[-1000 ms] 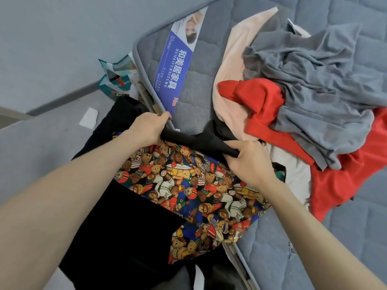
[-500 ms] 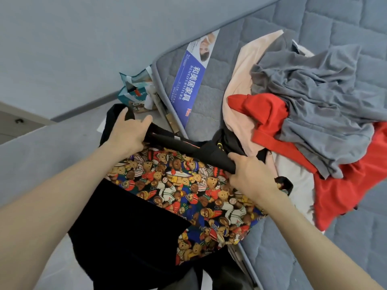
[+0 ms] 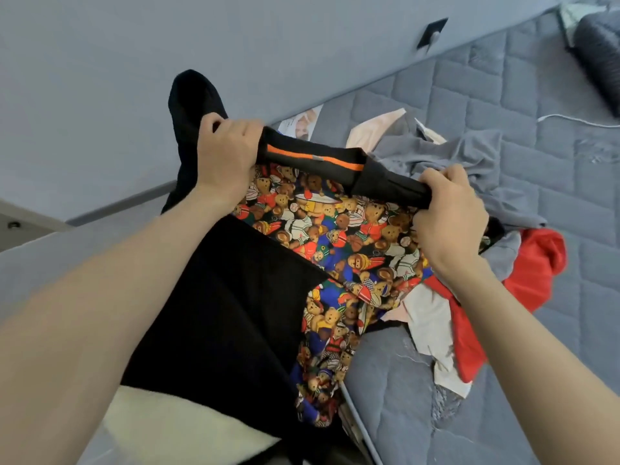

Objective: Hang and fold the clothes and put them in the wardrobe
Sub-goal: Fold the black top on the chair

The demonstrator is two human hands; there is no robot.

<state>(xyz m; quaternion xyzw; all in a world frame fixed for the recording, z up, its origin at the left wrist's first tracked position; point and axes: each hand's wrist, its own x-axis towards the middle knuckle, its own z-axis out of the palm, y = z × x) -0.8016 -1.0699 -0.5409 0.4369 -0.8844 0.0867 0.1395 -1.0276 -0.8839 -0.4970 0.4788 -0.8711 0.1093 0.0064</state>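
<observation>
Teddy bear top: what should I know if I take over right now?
Left hand grips one end of the teddy bear top, at its bunched black edge; right hand grips the other end.
It hangs between them over the mattress edge.
Grey clothes and red clothes lie heaped there.
Done: nothing folded or hung yet.
Left: this top, then the heap; no wardrobe in view.

A single view, worn on the person's head, looks forward and steeply down over the near edge of the bed (image 3: 523, 105). The frame is rolled, so that edge runs diagonally (the wall (image 3: 100, 62) fills the upper left beyond it). It sits close: the left hand (image 3: 228, 156) and right hand (image 3: 449, 213), holding the bear-print garment (image 3: 335, 246), lie mid-frame above that edge.
</observation>
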